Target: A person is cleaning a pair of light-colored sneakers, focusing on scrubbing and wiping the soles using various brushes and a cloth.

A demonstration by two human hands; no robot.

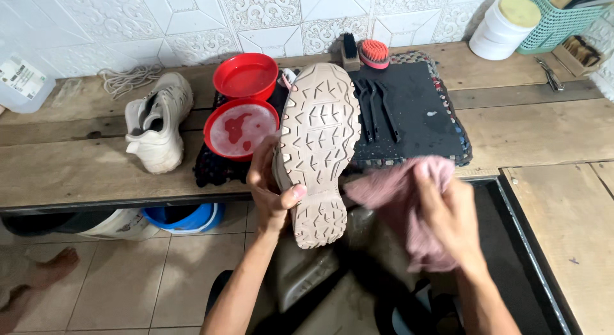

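Shoe was held sole-up over the front edge of the desk, toe toward the tiled wall, heel toward the person. Left hand gripped it at the side near the heel, fingers clamped round the edge, thumb on the tread, which kept the whole sole exposed and steady. Right hand was bunched in a pink cloth, fingers closed on it, cloth just beside the shoe's right edge near the heel; contact looked likely but I couldn't tell for sure.

Second white shoe stood upright on the desk, well left. Two red bowls sat just left of the held shoe, the nearer one with foamy liquid. Dark mat carried black brushes; red brush lay at its far edge. Blue basin sat under the desk.
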